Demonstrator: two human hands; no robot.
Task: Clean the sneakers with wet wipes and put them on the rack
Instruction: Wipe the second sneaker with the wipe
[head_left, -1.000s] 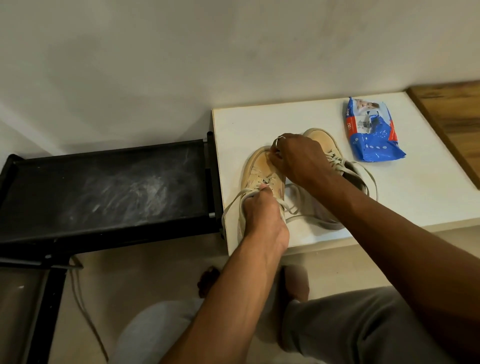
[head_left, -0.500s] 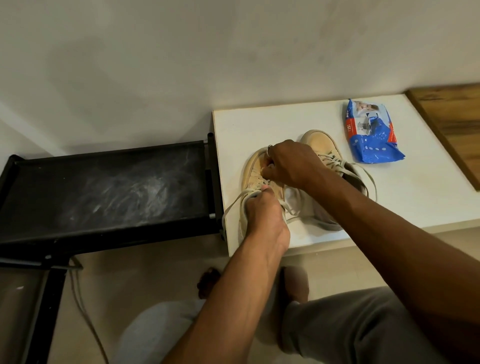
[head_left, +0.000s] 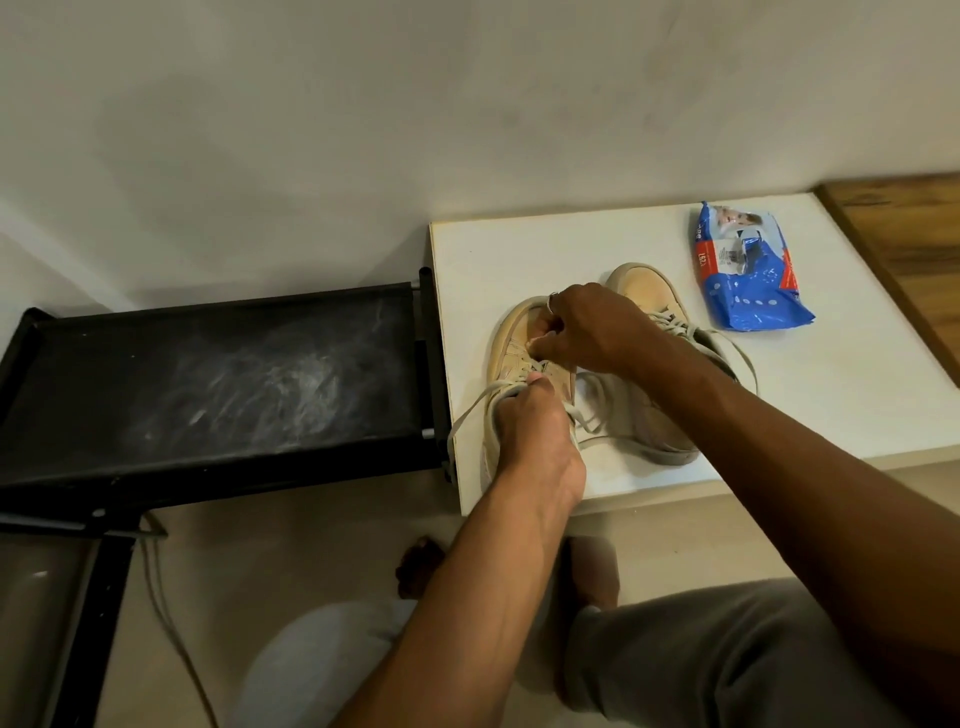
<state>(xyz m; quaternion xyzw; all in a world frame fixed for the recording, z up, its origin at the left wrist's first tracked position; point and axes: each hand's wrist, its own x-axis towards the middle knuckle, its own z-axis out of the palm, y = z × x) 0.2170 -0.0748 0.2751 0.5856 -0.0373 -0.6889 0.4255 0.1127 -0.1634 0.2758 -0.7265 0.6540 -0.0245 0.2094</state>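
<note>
On the bench (head_left: 519, 249), left hand (head_left: 537, 436) and right hand (head_left: 597, 327) pinch the laces (head_left: 470, 410) of one sneaker (head_left: 511, 338); a hard tug could drag it off the edge.

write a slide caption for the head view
Left hand and right hand hold the laces of a tan sneaker on the white table; second sneaker, wipes pack and black rack nearby.

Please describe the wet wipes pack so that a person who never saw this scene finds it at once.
Start at the white table against the wall, right of the black rack. Near its far edge, just right of the two beige sneakers, lies the wet wipes pack. It alone is blue, a crinkled plastic packet.
</note>
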